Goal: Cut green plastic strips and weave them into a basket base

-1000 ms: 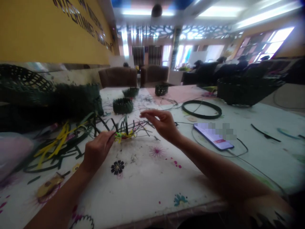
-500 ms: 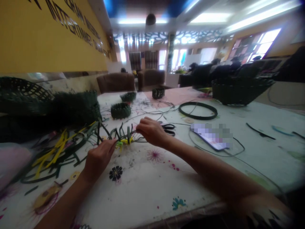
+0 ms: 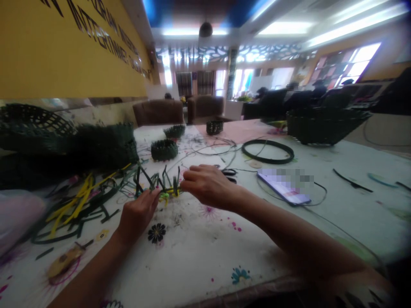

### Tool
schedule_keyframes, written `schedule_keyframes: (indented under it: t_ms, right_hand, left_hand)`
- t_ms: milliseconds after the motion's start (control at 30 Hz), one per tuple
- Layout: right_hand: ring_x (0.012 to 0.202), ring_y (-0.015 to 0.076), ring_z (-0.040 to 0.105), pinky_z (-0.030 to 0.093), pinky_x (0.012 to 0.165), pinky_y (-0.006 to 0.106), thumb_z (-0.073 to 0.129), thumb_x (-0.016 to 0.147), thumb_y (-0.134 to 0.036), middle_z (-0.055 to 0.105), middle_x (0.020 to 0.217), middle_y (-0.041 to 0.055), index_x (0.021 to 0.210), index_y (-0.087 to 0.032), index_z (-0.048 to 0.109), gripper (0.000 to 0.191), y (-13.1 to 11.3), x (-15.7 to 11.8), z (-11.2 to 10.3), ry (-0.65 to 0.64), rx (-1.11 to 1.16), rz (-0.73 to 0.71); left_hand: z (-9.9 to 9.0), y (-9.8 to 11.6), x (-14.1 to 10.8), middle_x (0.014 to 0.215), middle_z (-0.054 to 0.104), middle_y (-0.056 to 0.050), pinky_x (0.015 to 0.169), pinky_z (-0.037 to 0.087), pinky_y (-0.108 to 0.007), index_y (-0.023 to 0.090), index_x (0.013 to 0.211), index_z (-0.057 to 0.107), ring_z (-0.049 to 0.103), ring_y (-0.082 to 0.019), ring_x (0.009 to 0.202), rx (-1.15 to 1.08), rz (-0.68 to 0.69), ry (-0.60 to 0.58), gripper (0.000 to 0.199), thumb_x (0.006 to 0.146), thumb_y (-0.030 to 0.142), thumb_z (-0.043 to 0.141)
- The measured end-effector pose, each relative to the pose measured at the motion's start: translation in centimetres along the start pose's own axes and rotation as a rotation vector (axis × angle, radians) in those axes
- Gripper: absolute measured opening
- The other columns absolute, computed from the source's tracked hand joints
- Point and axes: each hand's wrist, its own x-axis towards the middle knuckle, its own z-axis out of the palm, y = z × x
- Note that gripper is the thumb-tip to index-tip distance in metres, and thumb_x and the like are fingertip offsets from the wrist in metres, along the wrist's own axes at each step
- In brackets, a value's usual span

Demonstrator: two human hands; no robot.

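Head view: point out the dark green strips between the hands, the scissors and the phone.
Dark green strips (image 3: pixel 175 187): head view, on one upright strip end.
Scissors (image 3: pixel 230 172): head view, on the black handle loops.
Phone (image 3: pixel 284 186): head view, on the blurred screen.

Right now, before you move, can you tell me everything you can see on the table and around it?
table cover: one, white with painted flowers, under everything
small woven baskets: three, dark green, middle and far table
big woven basket: one, dark green, far right
woven pile: one, dark green, left edge
coil of strip: one, dark green, behind the phone
phone: one, screen blurred, right side
scissors: one pair, black, just past the right hand
yellow strips: several, yellow, left of the left hand
green strips: a bunch, dark green, between the hands
armchairs: two, brown, beyond the table
wall: one, yellow with black letters, left
left hand: one, bare, pinching the green strips
right hand: one, bare, touching the green strips
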Motion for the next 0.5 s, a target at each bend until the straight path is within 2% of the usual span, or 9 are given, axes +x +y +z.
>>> schedule_keyframes:
  t_ms: [100,200,267,367,500]
  right_hand:
    - [0.062,0.0123,0.042,0.025,0.054,0.029,0.053,0.091,-0.002,0.063,0.080,0.0027,0.087,-0.014,0.062,0.015,-1.6,0.4,-1.2,-0.143,0.060,0.063]
    - [0.054,0.0116,0.039,0.020,0.050,0.030,0.055,0.089,-0.003,0.063,0.076,0.0025,0.088,-0.014,0.063,0.013,-3.4,0.6,-1.8,-0.245,0.095,0.144]
    - [0.058,0.0137,0.042,0.022,0.052,0.031,0.052,0.090,-0.002,0.062,0.076,0.0041,0.083,-0.014,0.062,0.017,-4.2,0.6,-2.1,-0.202,0.072,0.081]
    - [0.074,0.0178,0.047,0.030,0.062,0.033,0.049,0.093,-0.004,0.060,0.080,0.0060,0.072,-0.015,0.059,0.026,-4.8,0.6,-2.4,-0.070,0.062,-0.058]
    - [0.082,0.0193,0.044,0.032,0.069,0.034,0.049,0.096,-0.009,0.059,0.083,0.0053,0.073,-0.015,0.060,0.026,-5.2,0.6,-2.5,0.014,0.132,-0.187]
  left_hand:
    - [0.0,0.1,0.0,0.083,0.072,-0.002,0.050,0.039,-0.025,0.017,0.110,0.062,0.066,-0.013,0.060,0.064,-0.041,0.028,0.019,0.092,0.021,0.060]
    - [-0.2,0.3,0.1,0.080,0.071,-0.002,0.048,0.038,-0.026,0.016,0.108,0.062,0.063,-0.013,0.056,0.092,-0.041,0.047,0.018,0.090,0.017,0.060]
    - [-0.5,0.6,0.3,0.079,0.070,-0.003,0.047,0.038,-0.027,0.015,0.106,0.062,0.062,-0.014,0.056,0.088,0.005,0.032,0.016,0.090,0.013,0.058]
    - [-0.8,1.5,0.6,0.077,0.068,-0.005,0.045,0.038,-0.028,0.012,0.099,0.061,0.060,-0.015,0.053,0.017,0.087,0.007,0.014,0.089,0.008,0.051]
    - [-0.7,2.8,0.3,0.068,0.062,-0.002,0.044,0.037,-0.026,0.016,0.085,0.057,0.055,-0.014,0.048,-0.121,0.087,-0.028,0.017,0.087,0.003,0.046]
